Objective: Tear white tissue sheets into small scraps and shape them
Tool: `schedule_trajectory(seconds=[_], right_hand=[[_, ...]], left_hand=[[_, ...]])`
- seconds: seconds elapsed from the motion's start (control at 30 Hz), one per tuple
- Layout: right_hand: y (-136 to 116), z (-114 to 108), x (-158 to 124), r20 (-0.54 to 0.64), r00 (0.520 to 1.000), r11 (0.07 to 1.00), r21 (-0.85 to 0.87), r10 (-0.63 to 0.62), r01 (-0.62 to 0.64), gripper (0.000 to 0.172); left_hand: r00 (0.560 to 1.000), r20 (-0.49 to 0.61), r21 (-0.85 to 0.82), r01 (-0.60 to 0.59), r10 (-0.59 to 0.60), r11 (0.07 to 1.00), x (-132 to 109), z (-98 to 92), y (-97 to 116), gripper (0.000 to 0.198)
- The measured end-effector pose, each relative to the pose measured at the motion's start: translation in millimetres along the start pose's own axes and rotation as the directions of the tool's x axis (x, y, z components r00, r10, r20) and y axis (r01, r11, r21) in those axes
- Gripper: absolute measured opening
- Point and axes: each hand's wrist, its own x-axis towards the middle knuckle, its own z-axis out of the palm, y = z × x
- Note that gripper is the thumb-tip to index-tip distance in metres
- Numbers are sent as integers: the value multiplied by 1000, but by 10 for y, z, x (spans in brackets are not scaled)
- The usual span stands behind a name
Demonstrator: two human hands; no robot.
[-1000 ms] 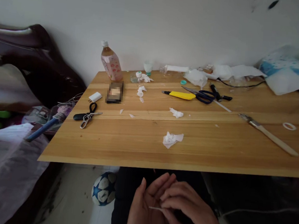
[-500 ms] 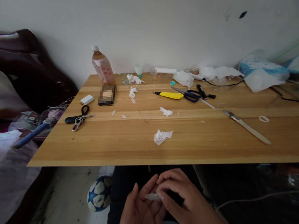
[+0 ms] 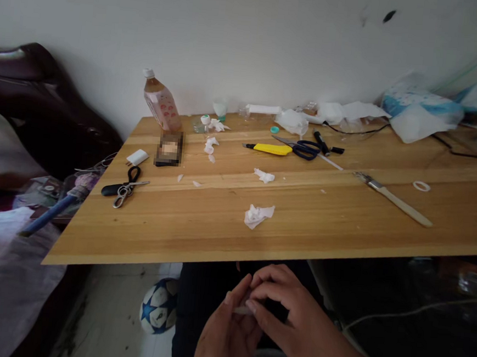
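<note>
Below the table's front edge, over the lap, both hands meet around a small whitish piece, too small to identify. My right hand pinches its right end between thumb and fingers. Cupped under and beside it is my left hand, palm up, its thumb close to the piece's left end. Crumpled white tissue lies on the wooden table just beyond the hands, with another scrap behind it.
A yellow cutter, dark-handled scissors and a white-handled brush lie on the table. At the left are a bottle, a charger and small scissors with a black loop. A ball rests on the floor.
My left hand has turned inward and its thumb has moved right, closer to the whitish piece. My right hand keeps its pinch with hardly any shift.
</note>
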Motion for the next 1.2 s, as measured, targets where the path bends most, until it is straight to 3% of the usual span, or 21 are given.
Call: schedule_trajectory(seconds=[0.33, 0.57, 0.83, 1.2], right_hand=[[22, 15, 6, 10, 1000, 999, -33, 16, -15, 14], [23, 17, 7, 15, 1000, 999, -47, 12, -11, 23], [63, 79, -16, -3, 1000, 997, -74, 29, -29, 6], [49, 30, 9, 10, 998, 998, 37, 59, -59, 13]], left_hand=[[1000, -29, 22, -4, 4, 1000, -13, -3, -5, 40], [999, -48, -6, -11, 11, 1000, -2, 3, -29, 37], [996, -87, 35, -23, 26, 999, -27, -9, -30, 38], [988, -138, 68, -63, 72, 996, -10, 63, -17, 44]])
